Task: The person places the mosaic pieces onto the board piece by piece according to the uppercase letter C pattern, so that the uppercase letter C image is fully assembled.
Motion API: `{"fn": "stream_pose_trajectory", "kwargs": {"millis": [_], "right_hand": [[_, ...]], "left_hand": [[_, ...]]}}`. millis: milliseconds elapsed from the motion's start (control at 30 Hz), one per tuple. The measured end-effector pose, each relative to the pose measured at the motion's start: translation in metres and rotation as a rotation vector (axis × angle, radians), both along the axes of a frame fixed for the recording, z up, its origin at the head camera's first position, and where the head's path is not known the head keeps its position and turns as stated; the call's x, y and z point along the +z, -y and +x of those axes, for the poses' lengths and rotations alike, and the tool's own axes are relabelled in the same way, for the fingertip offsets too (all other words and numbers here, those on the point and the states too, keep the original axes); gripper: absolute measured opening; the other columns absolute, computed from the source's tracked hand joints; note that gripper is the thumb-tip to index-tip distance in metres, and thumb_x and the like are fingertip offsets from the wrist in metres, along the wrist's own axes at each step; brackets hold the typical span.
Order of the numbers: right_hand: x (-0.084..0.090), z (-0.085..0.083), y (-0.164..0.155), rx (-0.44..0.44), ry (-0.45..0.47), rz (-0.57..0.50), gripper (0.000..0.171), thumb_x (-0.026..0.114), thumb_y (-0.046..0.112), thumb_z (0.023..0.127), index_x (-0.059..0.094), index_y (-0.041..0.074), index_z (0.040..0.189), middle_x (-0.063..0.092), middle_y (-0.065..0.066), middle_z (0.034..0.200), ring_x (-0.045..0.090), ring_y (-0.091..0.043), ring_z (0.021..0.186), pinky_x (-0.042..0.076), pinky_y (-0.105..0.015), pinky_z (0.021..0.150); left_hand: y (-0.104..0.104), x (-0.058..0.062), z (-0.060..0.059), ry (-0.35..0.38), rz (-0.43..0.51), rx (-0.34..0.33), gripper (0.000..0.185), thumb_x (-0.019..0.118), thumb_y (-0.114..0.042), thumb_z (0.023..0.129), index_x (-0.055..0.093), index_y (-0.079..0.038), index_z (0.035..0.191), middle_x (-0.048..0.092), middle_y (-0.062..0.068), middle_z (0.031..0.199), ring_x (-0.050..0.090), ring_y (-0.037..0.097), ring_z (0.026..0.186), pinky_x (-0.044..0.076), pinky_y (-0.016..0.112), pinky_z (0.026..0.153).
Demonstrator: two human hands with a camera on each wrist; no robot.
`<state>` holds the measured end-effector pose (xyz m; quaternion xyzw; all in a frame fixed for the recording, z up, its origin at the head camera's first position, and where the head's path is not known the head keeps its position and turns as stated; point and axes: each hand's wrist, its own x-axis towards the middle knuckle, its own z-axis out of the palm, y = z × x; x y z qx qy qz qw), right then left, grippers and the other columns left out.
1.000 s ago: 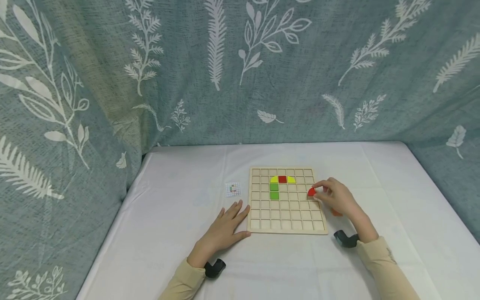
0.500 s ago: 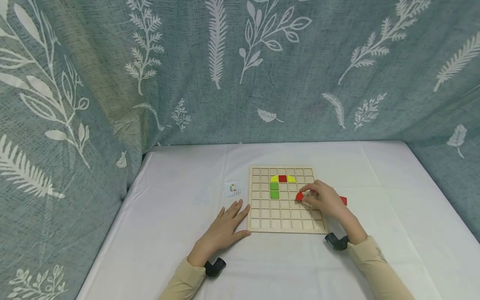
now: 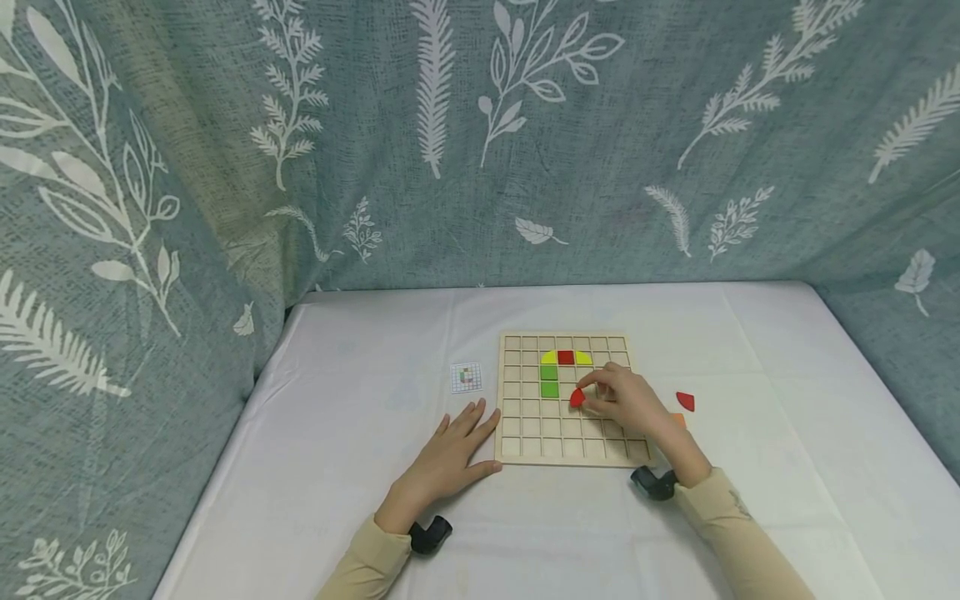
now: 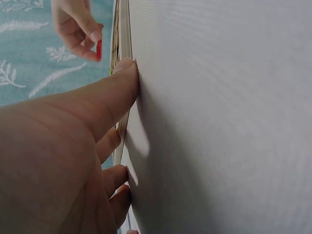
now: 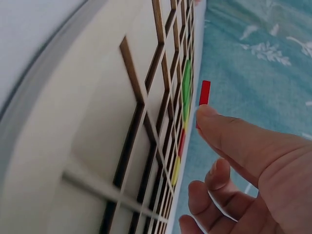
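Between thumb and index finger my right hand (image 3: 622, 400) pinches a red rounded tile (image 3: 577, 398), held over the middle of the wooden grid board (image 3: 532, 451). The right wrist view shows that red tile edge-on, above the board's cells. Spread flat on the table, my left hand (image 3: 442, 461) touches the board's left edge with its fingertips; its thumb (image 4: 124, 73) lies at the board's lower corner. Set in the grid are two green square tiles (image 3: 549, 389) in a column, a dark red square tile (image 3: 565, 357) and two yellow rounded tiles (image 3: 582, 358) on either side of it.
A small printed pattern card (image 3: 466, 377) lies left of the board. To the right, a red rounded tile (image 3: 686, 402) and a partly hidden orange piece (image 3: 679, 419) lie on the white tablecloth (image 3: 375, 375). A leaf-patterned curtain (image 3: 480, 225) stands behind the table.
My right hand has carried the red tile leftward from the board's right edge to over its middle, uncovering the red tile on the tablecloth. The left hand has stayed put.
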<state>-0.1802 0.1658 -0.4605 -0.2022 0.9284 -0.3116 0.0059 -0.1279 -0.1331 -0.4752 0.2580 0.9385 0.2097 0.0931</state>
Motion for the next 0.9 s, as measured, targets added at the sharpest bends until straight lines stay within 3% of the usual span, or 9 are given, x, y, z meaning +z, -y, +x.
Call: {"fn": "stream_pose_trajectory", "kwargs": {"millis": [500,900], "right_hand": [[-0.002,-0.008,0.023,0.062,0.052,0.023,0.020,0.072,0.019,0.081,0.069,0.015,0.100,0.050,0.002,0.077,0.042,-0.012,0.067,0.036,-0.024,0.059],[-0.006,-0.006,0.030,0.178,0.007,0.040,0.019,0.068,0.013,0.084,0.069,0.016,0.103,0.054,0.003,0.084,0.045,-0.008,0.069,0.041,-0.021,0.062]], "left_hand": [[-0.001,-0.001,0.000,-0.009,-0.003,-0.005,0.070,0.058,-0.043,0.088,0.032,-0.011,0.145,0.023,0.015,0.152,0.018,0.032,0.141,0.016,0.056,0.111],[0.000,-0.002,0.000,-0.003,-0.005,0.005,0.070,0.058,-0.044,0.088,0.032,-0.013,0.145,0.023,0.012,0.153,0.018,0.029,0.141,0.016,0.056,0.111]]}}
